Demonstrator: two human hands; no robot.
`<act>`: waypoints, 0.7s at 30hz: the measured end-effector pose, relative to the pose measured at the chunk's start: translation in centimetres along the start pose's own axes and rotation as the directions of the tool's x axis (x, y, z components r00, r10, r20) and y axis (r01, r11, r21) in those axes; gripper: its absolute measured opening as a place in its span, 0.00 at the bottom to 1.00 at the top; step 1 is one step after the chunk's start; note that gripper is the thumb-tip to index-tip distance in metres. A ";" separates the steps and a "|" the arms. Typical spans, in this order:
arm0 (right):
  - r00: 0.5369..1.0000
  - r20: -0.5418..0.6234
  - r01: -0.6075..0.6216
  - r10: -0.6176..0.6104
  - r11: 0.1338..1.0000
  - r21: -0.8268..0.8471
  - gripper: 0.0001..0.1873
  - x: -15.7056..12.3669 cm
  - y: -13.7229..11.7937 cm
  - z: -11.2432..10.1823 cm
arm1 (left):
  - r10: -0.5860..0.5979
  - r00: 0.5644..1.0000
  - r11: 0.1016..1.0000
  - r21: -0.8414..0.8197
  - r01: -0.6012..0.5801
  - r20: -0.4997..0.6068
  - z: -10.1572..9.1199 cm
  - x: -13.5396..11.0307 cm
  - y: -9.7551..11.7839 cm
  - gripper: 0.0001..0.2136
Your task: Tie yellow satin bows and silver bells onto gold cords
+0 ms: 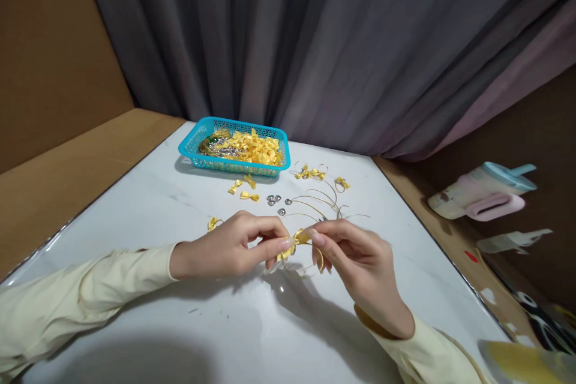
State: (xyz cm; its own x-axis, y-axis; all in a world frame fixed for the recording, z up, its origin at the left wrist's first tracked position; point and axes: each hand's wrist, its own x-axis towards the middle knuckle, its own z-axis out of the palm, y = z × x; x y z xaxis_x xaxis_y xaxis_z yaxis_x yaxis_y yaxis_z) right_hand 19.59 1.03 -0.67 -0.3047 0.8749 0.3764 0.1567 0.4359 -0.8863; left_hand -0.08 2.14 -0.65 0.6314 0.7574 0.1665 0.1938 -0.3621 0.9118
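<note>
Both hands meet above the near middle of the white table. Between the thumb and index finger of my left hand (243, 247) is a small yellow ribbon bow (284, 252). My right hand (360, 255) pinches at the bow's right side, on a thin gold wire (321, 261) that curls below the fingers. The fingertips partly cover the bow's centre. Just beyond my hands lie several loose gold wires (310, 198) and small round silver pieces (272, 199). Near my left wrist rests another yellow bow with a wire loop (213, 224).
A blue plastic basket (189, 147) at the back holds yellow bows, wires and silver pieces. Loose bows (249, 195) lie before it; wired bows (317, 174) sit to its right. A tumbler (468, 192), a clear bottle (499, 243) and black-handled scissors (537, 318) are along the right side.
</note>
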 end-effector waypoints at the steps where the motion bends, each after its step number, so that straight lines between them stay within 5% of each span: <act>1: 1.000 0.012 0.027 -0.026 0.999 -0.039 0.04 0.0 0.0 0.0 | 0.002 1.000 1.000 0.003 -0.002 0.015 0.0 0.0 0.0 0.09; 12: 0.975 0.001 0.215 -0.224 0.935 -0.282 0.05 -0.4 0.1 0.2 | 0.134 0.991 0.990 0.050 -0.134 0.001 0.0 -0.3 0.0 0.07; 17: 0.875 0.026 0.446 -0.483 0.785 -0.430 0.16 -0.9 1.0 0.5 | 0.189 0.978 0.982 0.043 -0.186 -0.087 0.1 -0.4 0.0 0.07; 21: 0.808 0.071 0.507 -0.585 0.630 -0.588 0.17 -1.1 1.3 0.6 | 0.251 0.955 0.965 0.121 -0.233 -0.160 0.3 -0.5 0.1 0.07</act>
State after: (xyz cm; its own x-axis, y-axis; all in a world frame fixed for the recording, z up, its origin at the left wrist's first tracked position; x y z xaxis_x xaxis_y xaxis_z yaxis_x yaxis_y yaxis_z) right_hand 19.55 0.47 -2.43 -0.4044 0.4373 0.8032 0.4969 0.8424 -0.2085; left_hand -0.14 1.54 -0.78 0.5314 0.7192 0.4476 0.1311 -0.5918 0.7953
